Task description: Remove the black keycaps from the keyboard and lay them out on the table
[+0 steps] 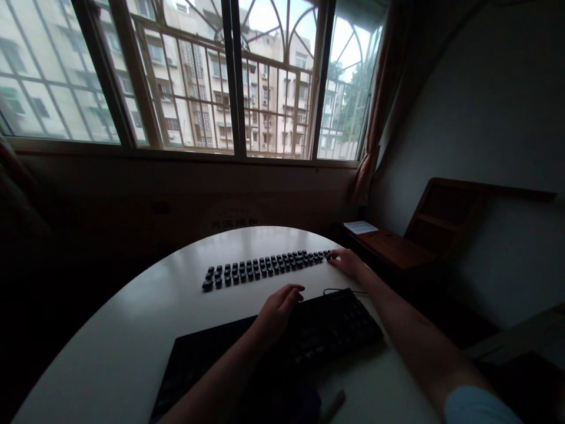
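Keyboard point(320, 330) comes first, lying dark on the white table point(128, 318); I take its middle as my clock's centre. Near its edge, at about four or five o'clock, sits a slim dark object point(338, 400) too shadowed for me to name. At twelve, the left hand point(280, 307) hovers over or rests on the back edge, fingers loosely curled; I see nothing in it and cannot tell whether it is touching. Beyond, small black keycaps point(263, 272) run in close rows from half past ten to one, where the right hand's point(345, 262) fingertips meet the row's end. Whether they are clamped on a cap or only brushing it, I cannot tell. For good handling, I'd pinch one cap by its sides, set it straight down, and hold my wrist clear of its neighbours.
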`<state>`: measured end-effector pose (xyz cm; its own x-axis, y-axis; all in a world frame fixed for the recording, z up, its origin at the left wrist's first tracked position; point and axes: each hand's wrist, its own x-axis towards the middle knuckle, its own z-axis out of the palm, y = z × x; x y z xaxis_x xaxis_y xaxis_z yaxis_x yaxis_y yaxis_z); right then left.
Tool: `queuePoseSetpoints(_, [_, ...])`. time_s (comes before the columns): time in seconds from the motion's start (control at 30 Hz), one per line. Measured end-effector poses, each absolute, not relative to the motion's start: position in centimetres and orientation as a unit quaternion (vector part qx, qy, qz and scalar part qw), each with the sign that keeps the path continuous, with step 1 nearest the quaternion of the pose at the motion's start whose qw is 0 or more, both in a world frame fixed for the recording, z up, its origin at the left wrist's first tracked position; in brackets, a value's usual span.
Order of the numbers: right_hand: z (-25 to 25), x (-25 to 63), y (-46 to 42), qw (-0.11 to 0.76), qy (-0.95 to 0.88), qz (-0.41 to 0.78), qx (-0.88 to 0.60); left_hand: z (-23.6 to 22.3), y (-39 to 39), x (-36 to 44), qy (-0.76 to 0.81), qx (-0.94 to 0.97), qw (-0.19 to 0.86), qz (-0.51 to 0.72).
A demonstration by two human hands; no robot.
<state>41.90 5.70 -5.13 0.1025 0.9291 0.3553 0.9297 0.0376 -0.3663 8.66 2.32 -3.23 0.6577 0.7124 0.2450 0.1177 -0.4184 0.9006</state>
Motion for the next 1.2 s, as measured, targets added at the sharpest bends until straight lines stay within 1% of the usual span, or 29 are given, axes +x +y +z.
queuePoseSetpoints(0.6, [-6.1, 41.5, 6.4, 0.257, -0.661, -0.05, -0.703, -3.1, 2.2, 8.7, 0.275, 0.786, 0.455, 0.315])
queuePoseSetpoints(1.2, [-6.5, 42.2, 6.8, 0.252, -0.675, -0.089, -0.688, -3.0, 2.1, 8.8, 0.273, 0.783, 0.463, 0.315])
